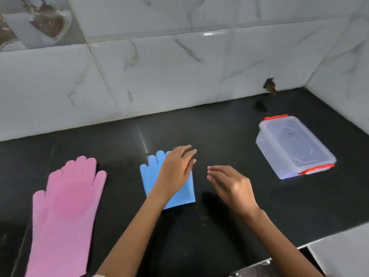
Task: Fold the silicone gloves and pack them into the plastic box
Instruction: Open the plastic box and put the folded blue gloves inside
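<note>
Two hands open — left [175,170] flat on blue glove [148,172], right [229,184] empty.

The left hand [177,172] covers much of the blue glove [151,176], hiding its right-side fingers and middle; the pink glove [65,206] runs off the near edge, its cuff cut away; the right hand [227,184] is motion-blurred at the fingertips; the small mark on the plastic box [295,146] lid is unreadable.

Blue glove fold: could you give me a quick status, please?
Left hand flat on folded blue glove; right hand open, empty. Pink glove unfolded. Plastic box lidded. Nothing blocking.
</note>
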`<state>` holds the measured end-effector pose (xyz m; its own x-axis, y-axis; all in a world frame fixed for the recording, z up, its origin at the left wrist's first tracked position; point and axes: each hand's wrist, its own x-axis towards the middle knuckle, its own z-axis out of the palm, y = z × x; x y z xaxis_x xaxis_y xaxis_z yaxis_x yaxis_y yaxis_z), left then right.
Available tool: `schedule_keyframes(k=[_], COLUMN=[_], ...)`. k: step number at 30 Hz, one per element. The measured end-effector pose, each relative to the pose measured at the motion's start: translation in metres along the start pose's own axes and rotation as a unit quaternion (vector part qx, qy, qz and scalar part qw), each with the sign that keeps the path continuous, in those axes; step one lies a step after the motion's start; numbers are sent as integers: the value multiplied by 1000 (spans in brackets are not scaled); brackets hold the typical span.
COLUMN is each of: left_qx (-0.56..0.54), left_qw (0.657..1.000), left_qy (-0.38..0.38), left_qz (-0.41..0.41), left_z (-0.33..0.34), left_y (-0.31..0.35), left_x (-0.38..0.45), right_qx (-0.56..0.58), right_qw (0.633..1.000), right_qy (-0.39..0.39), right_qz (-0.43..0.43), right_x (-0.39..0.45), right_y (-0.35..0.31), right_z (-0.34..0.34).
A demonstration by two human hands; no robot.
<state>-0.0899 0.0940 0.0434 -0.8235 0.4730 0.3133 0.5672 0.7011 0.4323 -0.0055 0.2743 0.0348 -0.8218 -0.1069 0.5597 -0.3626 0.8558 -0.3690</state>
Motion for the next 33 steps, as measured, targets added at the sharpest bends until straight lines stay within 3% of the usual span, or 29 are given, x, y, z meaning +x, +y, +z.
schedule_keyframes(k=[8,12,15,27,33], left_qx=[-29,67,131,135,134], left_qw=[996,981,967,981,987], left_qy=[-12,-87,-121,-112,-86], left_qz=[83,158,180,79,-14], left_z=[77,113,125,113,115], left_y=[100,140,153,184,210], left_x=[77,121,137,78,42], right_qx=[-98,-136,-127,-81,32], right_qw=[984,972,974,990,993], right_qy=[102,48,-9,-29,-44], right_qz=[111,187,186,112,109], right_x=[-17,-33,-44,-51,-36], right_y=[100,148,164,202,207], right_z=[-87,-120,-129,-147,-135])
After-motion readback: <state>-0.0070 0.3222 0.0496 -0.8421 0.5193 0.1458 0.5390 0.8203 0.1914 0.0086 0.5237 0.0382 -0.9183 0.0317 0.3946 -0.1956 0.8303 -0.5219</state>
